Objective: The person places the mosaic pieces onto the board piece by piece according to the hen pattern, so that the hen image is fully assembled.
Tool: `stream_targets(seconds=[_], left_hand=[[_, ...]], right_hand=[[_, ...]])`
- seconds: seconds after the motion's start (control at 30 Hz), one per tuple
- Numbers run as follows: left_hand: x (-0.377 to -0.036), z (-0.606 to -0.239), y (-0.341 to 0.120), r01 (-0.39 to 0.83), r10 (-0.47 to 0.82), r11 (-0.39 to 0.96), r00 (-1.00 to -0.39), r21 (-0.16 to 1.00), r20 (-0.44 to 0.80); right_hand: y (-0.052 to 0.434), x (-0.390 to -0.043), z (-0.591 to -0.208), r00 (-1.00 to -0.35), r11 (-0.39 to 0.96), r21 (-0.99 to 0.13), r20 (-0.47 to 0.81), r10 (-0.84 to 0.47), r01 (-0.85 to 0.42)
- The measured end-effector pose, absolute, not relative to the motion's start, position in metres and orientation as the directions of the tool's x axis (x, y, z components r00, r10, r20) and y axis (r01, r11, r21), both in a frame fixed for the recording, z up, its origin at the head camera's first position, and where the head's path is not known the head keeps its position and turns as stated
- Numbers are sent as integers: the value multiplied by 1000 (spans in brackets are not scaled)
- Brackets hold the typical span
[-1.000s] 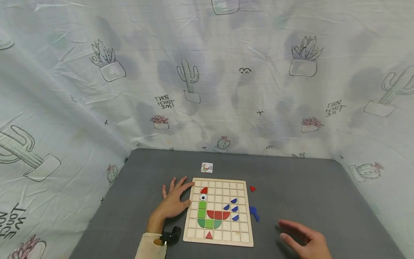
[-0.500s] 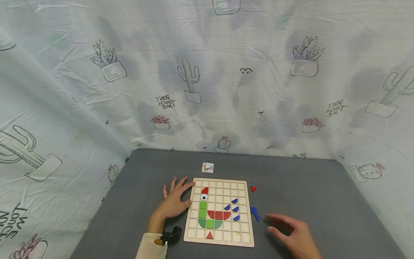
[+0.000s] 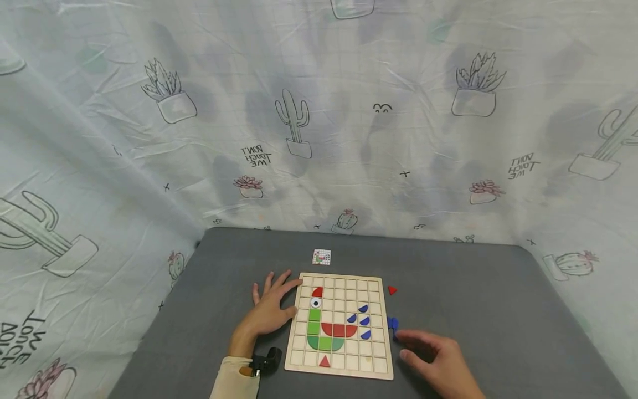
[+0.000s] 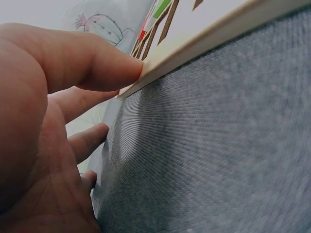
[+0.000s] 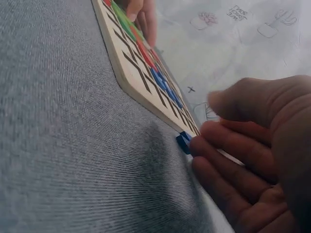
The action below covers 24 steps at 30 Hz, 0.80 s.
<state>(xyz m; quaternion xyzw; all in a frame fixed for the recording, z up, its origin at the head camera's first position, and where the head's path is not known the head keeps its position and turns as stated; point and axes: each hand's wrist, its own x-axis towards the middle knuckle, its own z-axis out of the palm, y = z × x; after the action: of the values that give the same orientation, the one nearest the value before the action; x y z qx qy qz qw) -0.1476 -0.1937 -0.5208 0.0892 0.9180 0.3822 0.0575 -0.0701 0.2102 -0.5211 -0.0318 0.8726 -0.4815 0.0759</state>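
Blue pieces [image 3: 392, 326], cactus-print sheet [image 3: 149, 138]

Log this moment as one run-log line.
left hand: steadies puzzle board edge | right hand: fingertips at blue pieces beside board | red triangle: loose on table

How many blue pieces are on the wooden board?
4. All sit on the right side of the wooden board: top, left, right, bottom. More blue pieces lie beside it.

I read "DON'T TOUCH ME" printed mirror-reversed on the cactus-patterned cloth backdrop [image 3: 256, 156], up beyond my left hand [image 3: 269, 310], and again beyond my right hand [image 3: 438, 360].
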Motion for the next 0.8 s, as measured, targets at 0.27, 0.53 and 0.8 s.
stream_targets(seconds=[0.27,0.53,0.8], left_hand=[[-148,-520,-195,131,214,686,-977,716,-26],[-148,-521,-194,131,217,688,-976,714,-29],[-149,-520,-195,131,220,685,-975,717,-31]], right_hand=[[208,-80,-519,-986,524,-851,-58,-157,-33],[213,-75,-519,-978,560,-828,-120,-168,5],[209,-75,-513,-986,562,-827,-93,-135,1]])
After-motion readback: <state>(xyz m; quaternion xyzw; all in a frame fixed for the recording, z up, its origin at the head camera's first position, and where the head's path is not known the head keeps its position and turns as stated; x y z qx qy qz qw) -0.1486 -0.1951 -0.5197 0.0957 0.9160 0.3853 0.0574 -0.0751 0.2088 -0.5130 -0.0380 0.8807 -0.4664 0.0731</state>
